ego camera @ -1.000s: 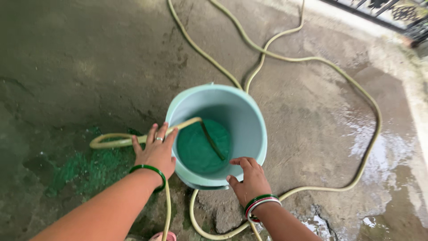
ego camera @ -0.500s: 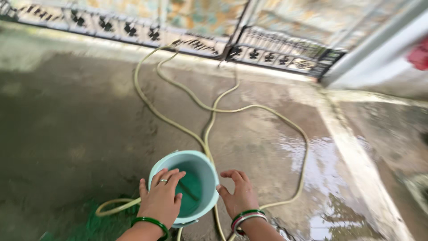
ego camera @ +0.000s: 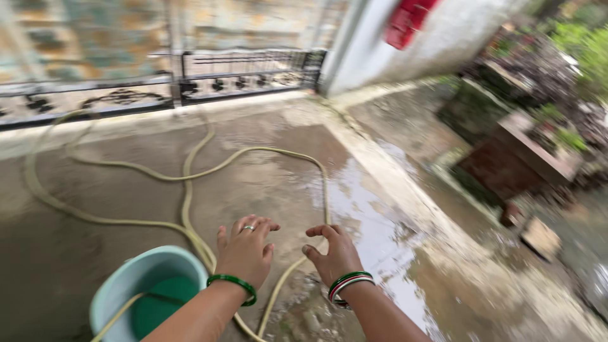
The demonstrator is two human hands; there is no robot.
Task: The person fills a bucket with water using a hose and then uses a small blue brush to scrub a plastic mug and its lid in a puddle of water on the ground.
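Observation:
My left hand (ego camera: 246, 251) hovers with fingers spread, holding nothing, a ring on one finger and a green bangle on the wrist. My right hand (ego camera: 332, 252) is beside it, fingers loosely curled and apart, empty, with several coloured bangles at the wrist. Both hang above the wet concrete floor, just right of a pale teal bucket (ego camera: 122, 282) at the lower left. The bucket holds green water, and the end of a yellowish hose (ego camera: 187, 202) runs into it. The hose loops across the floor behind and under my hands.
A black ornate metal fence (ego camera: 240, 75) lines the far edge. A white wall (ego camera: 405, 47) with a red object stands at the upper right. A puddle (ego camera: 361, 215) spreads to the right. Planter boxes (ego camera: 525, 149) with plants stand beyond a raised kerb.
The view has swung up and to the right. Both hands have come off the bucket rim and now hover to its right. The bucket sits at the lower left of the picture.

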